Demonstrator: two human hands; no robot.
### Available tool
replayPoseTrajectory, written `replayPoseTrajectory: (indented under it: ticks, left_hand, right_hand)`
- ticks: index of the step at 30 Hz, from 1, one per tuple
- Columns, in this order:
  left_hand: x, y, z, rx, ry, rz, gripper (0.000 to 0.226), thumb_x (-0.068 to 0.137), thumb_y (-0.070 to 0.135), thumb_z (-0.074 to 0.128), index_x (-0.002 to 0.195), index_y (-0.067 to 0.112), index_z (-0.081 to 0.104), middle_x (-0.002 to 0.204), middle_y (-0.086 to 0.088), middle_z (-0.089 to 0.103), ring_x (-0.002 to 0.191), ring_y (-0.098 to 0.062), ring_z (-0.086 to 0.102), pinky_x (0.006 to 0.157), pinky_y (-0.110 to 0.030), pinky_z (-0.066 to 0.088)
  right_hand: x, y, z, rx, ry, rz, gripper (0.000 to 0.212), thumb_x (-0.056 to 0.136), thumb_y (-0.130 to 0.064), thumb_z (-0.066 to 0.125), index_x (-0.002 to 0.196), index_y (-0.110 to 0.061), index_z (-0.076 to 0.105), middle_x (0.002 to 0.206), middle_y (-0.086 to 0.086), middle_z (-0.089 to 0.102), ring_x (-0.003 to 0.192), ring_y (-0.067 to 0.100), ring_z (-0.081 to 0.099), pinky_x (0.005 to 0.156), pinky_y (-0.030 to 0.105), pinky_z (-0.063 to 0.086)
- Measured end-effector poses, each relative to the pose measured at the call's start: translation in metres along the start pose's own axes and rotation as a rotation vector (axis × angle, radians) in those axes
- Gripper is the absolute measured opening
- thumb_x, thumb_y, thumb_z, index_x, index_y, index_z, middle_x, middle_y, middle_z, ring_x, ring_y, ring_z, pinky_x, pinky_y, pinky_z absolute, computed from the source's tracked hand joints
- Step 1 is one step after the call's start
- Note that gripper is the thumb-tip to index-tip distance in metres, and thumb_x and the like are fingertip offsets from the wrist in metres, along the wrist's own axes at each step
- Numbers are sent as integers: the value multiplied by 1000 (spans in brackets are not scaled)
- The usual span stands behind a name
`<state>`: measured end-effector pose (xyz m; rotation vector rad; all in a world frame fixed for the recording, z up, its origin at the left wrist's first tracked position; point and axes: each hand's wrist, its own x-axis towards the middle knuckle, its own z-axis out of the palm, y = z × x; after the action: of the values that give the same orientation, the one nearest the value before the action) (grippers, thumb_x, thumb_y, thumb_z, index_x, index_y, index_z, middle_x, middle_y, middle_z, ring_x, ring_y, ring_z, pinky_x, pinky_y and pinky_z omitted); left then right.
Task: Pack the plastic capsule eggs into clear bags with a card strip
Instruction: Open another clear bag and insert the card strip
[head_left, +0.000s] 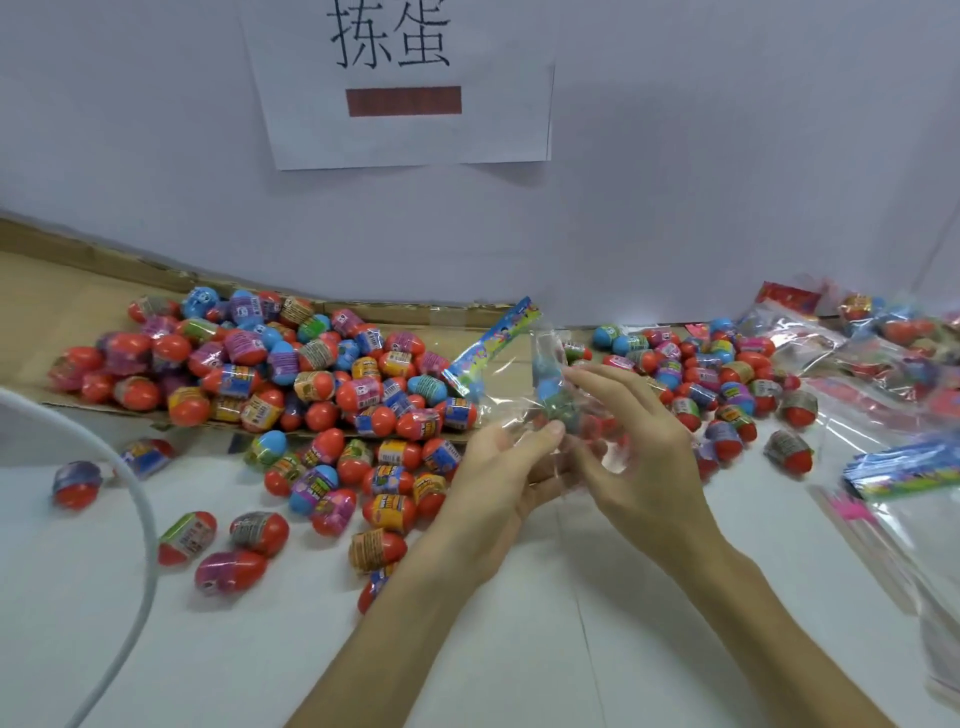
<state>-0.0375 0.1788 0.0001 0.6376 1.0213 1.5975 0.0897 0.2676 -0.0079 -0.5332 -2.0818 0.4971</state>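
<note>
Loose eggs (291, 374) heap on cardboard (62, 291) at left; the left hand (498, 478) pinches the clear bag (496, 402) below its card strip (493, 343); the right hand (644, 447) grips its side, one egg seemingly inside; best keep the mouth wide; bare counter (519, 649) lies near; filled bags (831, 353) crowd the right.
</note>
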Motion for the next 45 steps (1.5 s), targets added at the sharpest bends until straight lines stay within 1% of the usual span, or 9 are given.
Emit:
replayPoseTrajectory:
  ticks: [6, 15, 19, 23, 26, 29, 33, 38, 45]
  left_hand:
    - [-4, -3, 5, 55, -35, -50, 31, 104, 2, 54, 134, 1, 60, 131, -24, 68, 111, -33, 68, 97, -40, 59]
    - [-8, -6, 11, -17, -35, -94, 41, 96, -5, 64, 136, -3, 56, 123, -21, 72, 113, -33, 70, 108, -50, 52]
    - [-6, -1, 8, -177, -84, -96, 28, 99, 12, 64, 126, 4, 63, 109, -11, 68, 106, -30, 64, 101, -44, 56]
    - [2, 0, 0, -221, 87, -26, 27, 100, 13, 62, 123, -1, 66, 112, -19, 75, 103, -34, 74, 86, -43, 64]
    - [4, 6, -4, -296, 97, 4, 22, 93, 17, 65, 111, 5, 67, 104, -16, 79, 91, -25, 79, 73, -34, 64]
    - [4, 6, -6, -302, 103, 3, 21, 84, 19, 69, 103, 8, 69, 104, -17, 79, 90, -26, 79, 70, -32, 63]
    - [4, 0, -4, -292, 109, -5, 10, 91, 11, 67, 99, 6, 70, 98, -16, 79, 87, -28, 79, 70, -33, 64]
    - [5, -2, -5, -254, 117, 3, 27, 77, 13, 73, 103, 6, 70, 99, -15, 79, 88, -29, 79, 70, -34, 64]
    - [3, -1, -4, -243, 129, 3, 25, 80, 17, 74, 103, 8, 72, 105, -18, 78, 88, -28, 79, 70, -34, 64]
  right_hand:
    - [0, -1, 0, -7, 146, 30, 33, 81, -1, 81, 110, -14, 71, 105, -4, 66, 97, 3, 64, 81, 10, 48]
    - [-2, 0, -1, -35, 259, 101, 24, 84, -20, 82, 85, -22, 57, 82, -6, 57, 74, 7, 56, 61, 16, 44]
    - [0, -5, -2, -32, 170, 57, 20, 85, -13, 82, 84, -11, 63, 83, -4, 59, 76, 12, 58, 63, 27, 49]
    - [8, -7, -25, 226, -240, 120, 45, 80, -4, 75, 120, -22, 65, 115, -10, 68, 104, 13, 67, 82, 29, 57]
    - [17, 1, -50, 391, -110, 343, 59, 72, -7, 65, 123, -35, 62, 121, -8, 68, 107, 17, 68, 81, 34, 59]
    - [17, 19, -67, -19, 100, 479, 40, 82, -9, 72, 116, -29, 67, 110, -7, 70, 103, 15, 67, 88, 30, 53]
    - [9, 38, -83, -197, -44, 492, 18, 84, -10, 78, 87, -27, 74, 87, -13, 73, 79, 3, 65, 71, 12, 45]
    - [6, 31, -77, -369, -405, 497, 23, 73, -40, 87, 87, -39, 69, 81, -17, 70, 77, 2, 61, 70, 28, 43]
    - [7, 28, -79, -413, -497, 452, 25, 81, -35, 81, 104, -38, 72, 95, -20, 68, 90, 5, 59, 96, 43, 45]
